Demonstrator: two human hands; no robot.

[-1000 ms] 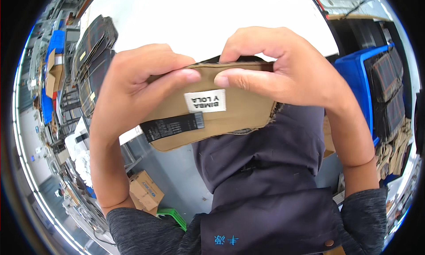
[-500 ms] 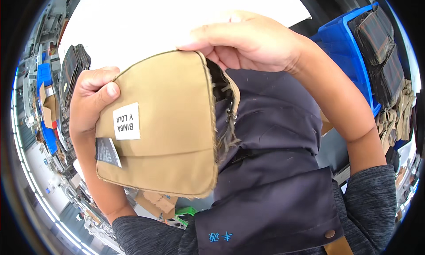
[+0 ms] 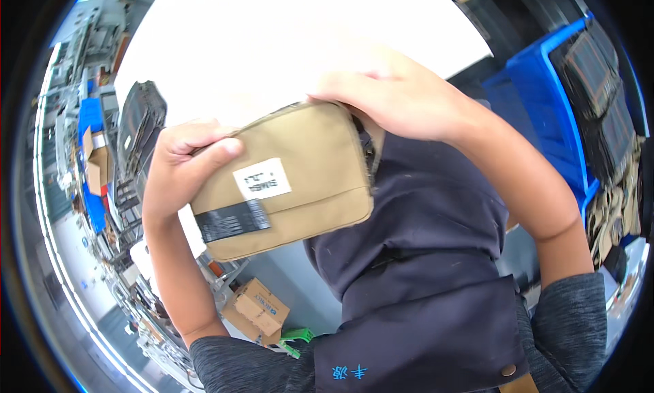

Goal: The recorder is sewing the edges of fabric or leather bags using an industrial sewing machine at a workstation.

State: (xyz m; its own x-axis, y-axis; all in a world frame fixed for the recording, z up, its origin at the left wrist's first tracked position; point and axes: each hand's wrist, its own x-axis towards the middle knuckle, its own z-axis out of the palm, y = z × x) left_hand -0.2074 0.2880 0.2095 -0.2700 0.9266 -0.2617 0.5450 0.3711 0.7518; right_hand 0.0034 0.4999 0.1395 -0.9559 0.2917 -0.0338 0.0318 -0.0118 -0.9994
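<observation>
I'm live at my end of the link, and the tan pouch (image 3: 313, 164) is up between my two hands. My left hand (image 3: 180, 168) is clamped on its upper left edge, thumb flat on the tan face. My right hand (image 3: 409, 103) is at the upper right corner, a fingertip along the top edge; the others are hidden behind, so I can't tell whether they pinch. Just below those fingers the side gapes onto something dark.

I'd judge it light and soft, cloth that gives if I squeeze, not very slippery; I'd grip by the seamed rim and go gently at the ragged right edge.

On to the writing: below the left thumb sits a white patch (image 3: 262, 179), its bold dark letters upside down and smeared; lower still, a black label (image 3: 233, 220) with pale print too fine to read. Below the hands, the dark apron (image 3: 415, 222) carries blue characters (image 3: 349, 372).
</observation>
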